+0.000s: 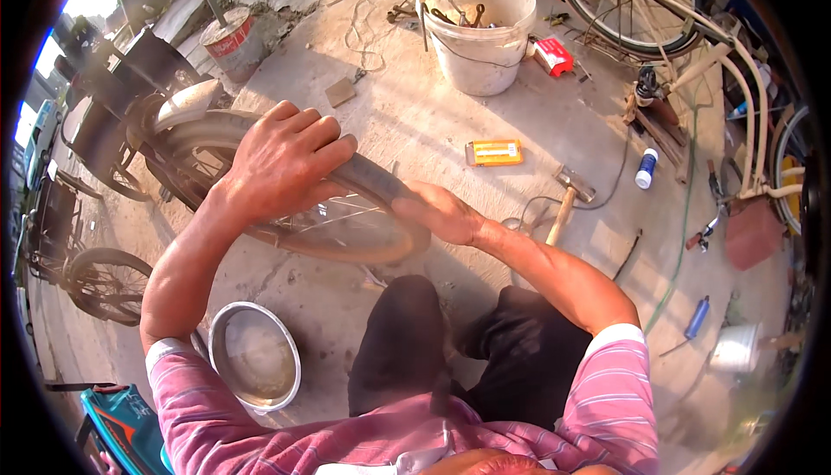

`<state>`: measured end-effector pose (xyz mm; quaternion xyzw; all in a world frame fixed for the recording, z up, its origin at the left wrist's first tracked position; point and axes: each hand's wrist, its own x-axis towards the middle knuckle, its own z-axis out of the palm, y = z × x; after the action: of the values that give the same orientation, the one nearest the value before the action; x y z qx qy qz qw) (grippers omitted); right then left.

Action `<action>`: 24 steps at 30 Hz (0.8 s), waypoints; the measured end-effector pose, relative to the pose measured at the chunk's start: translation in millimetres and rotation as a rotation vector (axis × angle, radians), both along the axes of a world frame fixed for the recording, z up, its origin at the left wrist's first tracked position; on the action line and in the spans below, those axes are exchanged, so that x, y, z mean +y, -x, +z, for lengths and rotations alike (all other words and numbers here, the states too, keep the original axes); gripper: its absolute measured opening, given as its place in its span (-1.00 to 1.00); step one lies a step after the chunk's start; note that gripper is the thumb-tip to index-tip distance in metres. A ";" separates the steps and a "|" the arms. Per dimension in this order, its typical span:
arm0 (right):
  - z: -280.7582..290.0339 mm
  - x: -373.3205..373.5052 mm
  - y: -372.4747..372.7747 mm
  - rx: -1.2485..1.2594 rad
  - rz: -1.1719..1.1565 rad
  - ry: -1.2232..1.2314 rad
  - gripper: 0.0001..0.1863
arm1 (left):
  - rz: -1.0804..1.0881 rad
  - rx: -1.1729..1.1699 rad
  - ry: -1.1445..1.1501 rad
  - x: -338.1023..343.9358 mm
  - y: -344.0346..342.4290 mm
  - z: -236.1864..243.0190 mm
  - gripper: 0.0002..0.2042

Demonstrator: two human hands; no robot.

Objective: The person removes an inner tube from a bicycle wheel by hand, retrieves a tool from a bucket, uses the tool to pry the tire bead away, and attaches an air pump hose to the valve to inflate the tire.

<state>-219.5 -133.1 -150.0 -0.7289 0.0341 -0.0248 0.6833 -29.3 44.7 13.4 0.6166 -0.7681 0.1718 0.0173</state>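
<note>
A bicycle wheel with a dusty dark tire (377,179) and a spoked rim slants across the middle of the view, beside a pale mudguard (189,98) at its far end. My left hand (290,159) is closed over the top of the tire, knuckles up. Lower on the curve, at the near right end of the tire, my right hand (437,211) grips it with fingers wrapped onto the rubber. My dark-trousered knees are bent below the wheel.
Around me lie a white bucket of tools (476,68), orange box (495,152), red box (553,57), hammer (561,215), bottle (646,169), blue pump (697,319) and metal basin (255,358). A bicycle (744,94) is at right, dark carts (104,129) at left.
</note>
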 end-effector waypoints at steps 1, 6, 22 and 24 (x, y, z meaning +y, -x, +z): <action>-2.6 -1.5 1.7 0.029 0.010 0.003 -0.19 | 0.012 0.018 -0.049 -2.9 4.4 2.0 -0.45; -15.3 -11.3 2.6 0.087 0.005 0.118 -0.13 | 0.126 0.144 -0.162 -19.9 21.1 14.2 -0.46; -45.8 -79.0 120.8 0.264 -0.493 -0.540 -0.60 | 0.398 0.163 -0.601 -75.1 26.4 -0.5 -0.54; -43.8 -97.5 203.8 0.514 -0.733 -0.559 -0.62 | 0.389 0.167 -0.706 -85.4 34.7 1.5 -0.54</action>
<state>-423.3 -230.6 -193.8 -0.4416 0.4584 -0.0725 0.7679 -64.0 -40.7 15.0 0.7303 -0.6448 -0.1528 -0.1659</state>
